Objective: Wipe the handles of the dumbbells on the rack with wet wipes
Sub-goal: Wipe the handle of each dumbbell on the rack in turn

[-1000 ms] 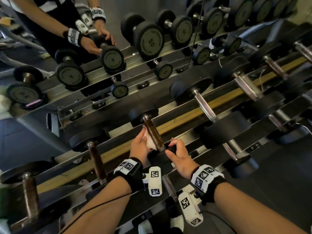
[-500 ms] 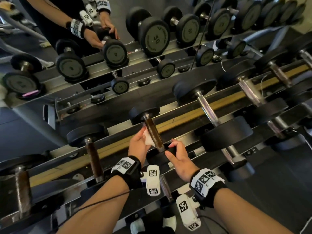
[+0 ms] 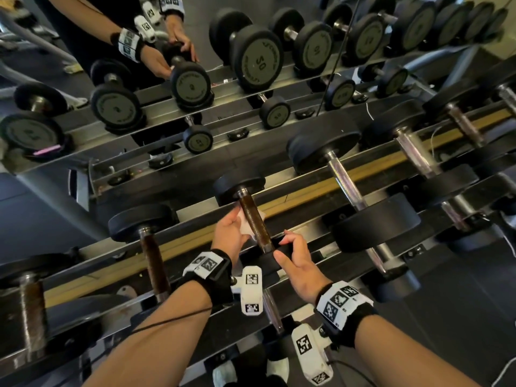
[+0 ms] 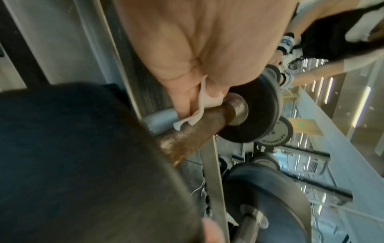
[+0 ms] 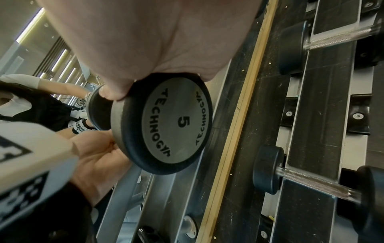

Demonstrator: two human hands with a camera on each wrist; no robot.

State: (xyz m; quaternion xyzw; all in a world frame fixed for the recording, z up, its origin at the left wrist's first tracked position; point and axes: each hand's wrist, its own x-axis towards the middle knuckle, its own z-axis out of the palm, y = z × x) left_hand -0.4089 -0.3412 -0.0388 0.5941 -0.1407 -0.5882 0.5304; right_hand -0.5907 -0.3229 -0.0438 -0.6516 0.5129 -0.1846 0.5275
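The left hand (image 3: pixel 229 233) has slid its wet wipe (image 3: pixel 247 225) up the handle (image 3: pixel 255 223), grip clamped there. Dumbbell at frame centre, long axis toward upper left; right hand (image 3: pixel 300 263) grasps the near head (image 5: pixel 166 123).

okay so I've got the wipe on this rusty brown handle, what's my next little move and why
Probably slide the wet wipe down the brown handle toward the near head your right hand steadies. Your left hand presses it near the far head, so the nearer stretch looks unwiped.

Right hand (image 5: pixel 149 41) grips the rim of a dumbbell head (image 5: pixel 166 125) marked 5
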